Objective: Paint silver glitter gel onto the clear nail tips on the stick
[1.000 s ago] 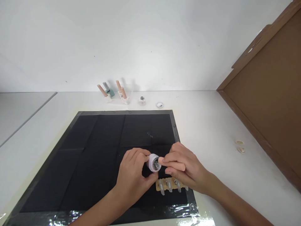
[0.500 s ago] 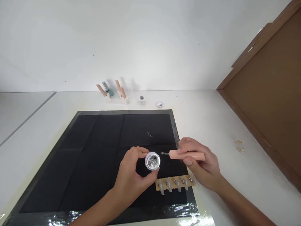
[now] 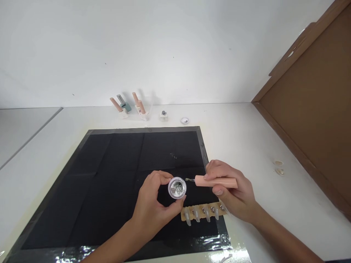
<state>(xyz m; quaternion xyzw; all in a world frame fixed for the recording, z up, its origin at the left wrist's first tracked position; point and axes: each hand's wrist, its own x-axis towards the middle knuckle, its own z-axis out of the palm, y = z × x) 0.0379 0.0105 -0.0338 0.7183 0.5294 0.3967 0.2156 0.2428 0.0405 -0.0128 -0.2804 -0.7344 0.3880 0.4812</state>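
Between thumb and fingers, my left hand (image 3: 153,204) holds a small clear round jar (image 3: 177,188) with silvery-grey flakes inside, its open mouth facing up. My right hand (image 3: 233,190) grips the peach handle of a nail polish brush (image 3: 216,181). The brush tip points left, just beside the jar's rim, with a greenish-grey smear on it. Below both hands, a beige strip (image 3: 203,213) carries several clear false nails, each by a round metallic stud. Its right end is partly covered by my right hand.
A black mat (image 3: 117,190) lies taped to the white table. Peach-capped bottles (image 3: 141,109), a grey-capped bottle (image 3: 124,104), a small white block (image 3: 163,116) and a round lid (image 3: 184,120) stand at the back. Two small discs (image 3: 279,167) lie near a brown cardboard box (image 3: 315,109) on the right.
The whole view has shifted slightly. The brush tip is a touch closer to the jar, and both hands keep their hold.
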